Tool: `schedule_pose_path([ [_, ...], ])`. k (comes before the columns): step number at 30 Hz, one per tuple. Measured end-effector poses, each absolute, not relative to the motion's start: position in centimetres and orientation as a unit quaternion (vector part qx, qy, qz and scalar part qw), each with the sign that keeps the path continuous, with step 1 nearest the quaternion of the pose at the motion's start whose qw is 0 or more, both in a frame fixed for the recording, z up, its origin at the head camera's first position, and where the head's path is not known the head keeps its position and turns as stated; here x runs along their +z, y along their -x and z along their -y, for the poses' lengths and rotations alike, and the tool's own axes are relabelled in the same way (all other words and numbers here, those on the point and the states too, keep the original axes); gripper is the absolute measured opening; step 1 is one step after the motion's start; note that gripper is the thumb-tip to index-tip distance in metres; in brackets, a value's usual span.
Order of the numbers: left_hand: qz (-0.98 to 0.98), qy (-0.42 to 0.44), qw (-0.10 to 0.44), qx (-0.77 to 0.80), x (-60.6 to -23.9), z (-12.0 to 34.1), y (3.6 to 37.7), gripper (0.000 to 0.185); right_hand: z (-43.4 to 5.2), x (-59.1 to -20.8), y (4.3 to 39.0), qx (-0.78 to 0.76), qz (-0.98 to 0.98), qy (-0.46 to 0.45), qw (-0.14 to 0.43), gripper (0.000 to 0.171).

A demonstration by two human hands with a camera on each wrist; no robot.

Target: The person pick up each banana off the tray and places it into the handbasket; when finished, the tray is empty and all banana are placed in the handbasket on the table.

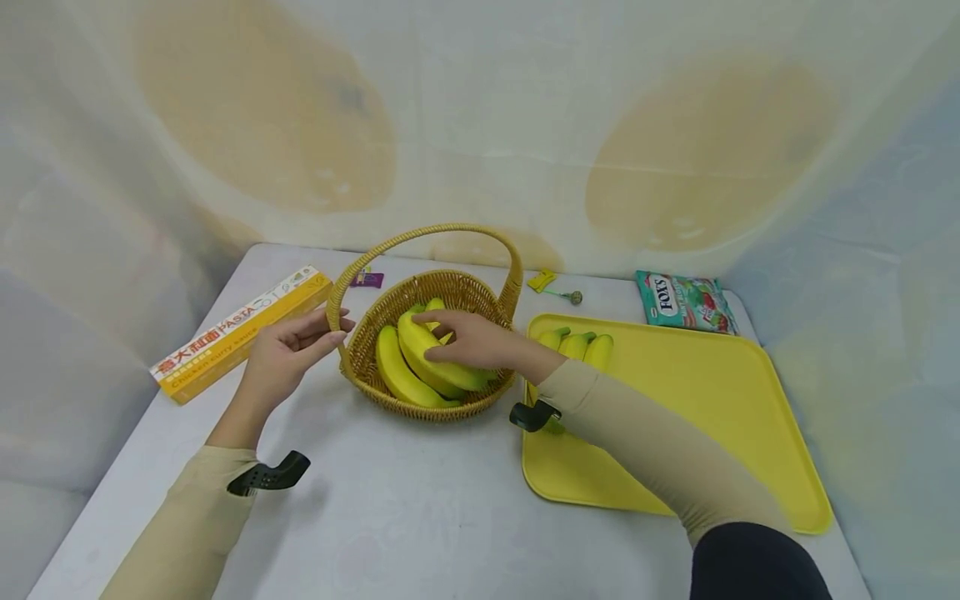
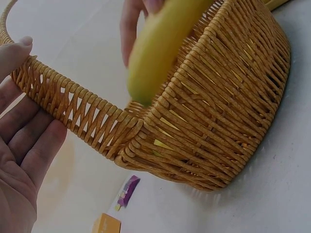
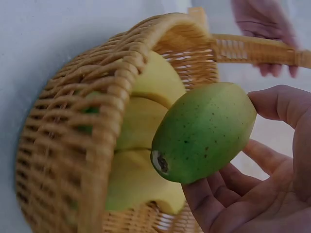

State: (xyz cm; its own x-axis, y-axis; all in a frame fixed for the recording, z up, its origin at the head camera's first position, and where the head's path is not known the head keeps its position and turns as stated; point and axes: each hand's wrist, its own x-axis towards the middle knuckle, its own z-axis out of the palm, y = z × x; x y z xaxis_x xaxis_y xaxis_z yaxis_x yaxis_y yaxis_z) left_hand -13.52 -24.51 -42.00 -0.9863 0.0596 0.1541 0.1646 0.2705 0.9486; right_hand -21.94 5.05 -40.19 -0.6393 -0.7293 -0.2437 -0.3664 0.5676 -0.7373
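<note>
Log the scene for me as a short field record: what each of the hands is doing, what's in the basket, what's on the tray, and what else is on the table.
left hand: fingers against the handle of the wicker basket, near its left end
right hand: resting on the banana bunch, fingers round the top banana
basket contents: banana bunch, yellow with greenish ends
yellow tray: second banana bunch at its far left corner
other items: pasta box left of basket; candy bag behind tray
surface: white table

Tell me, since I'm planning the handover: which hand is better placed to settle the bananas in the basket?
Right. The right hand already rests on the bananas inside the basket, while the left hand touches the handle, likely steadying it.
</note>
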Motion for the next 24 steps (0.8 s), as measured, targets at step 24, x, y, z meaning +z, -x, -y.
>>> schedule_pose_path([
  [24,0.804,0.071,0.041,-0.589,-42.0,24.5,13.6,0.044,2.1,-38.8,22.1,-0.185,-0.835,0.365,0.368,0.074],
])
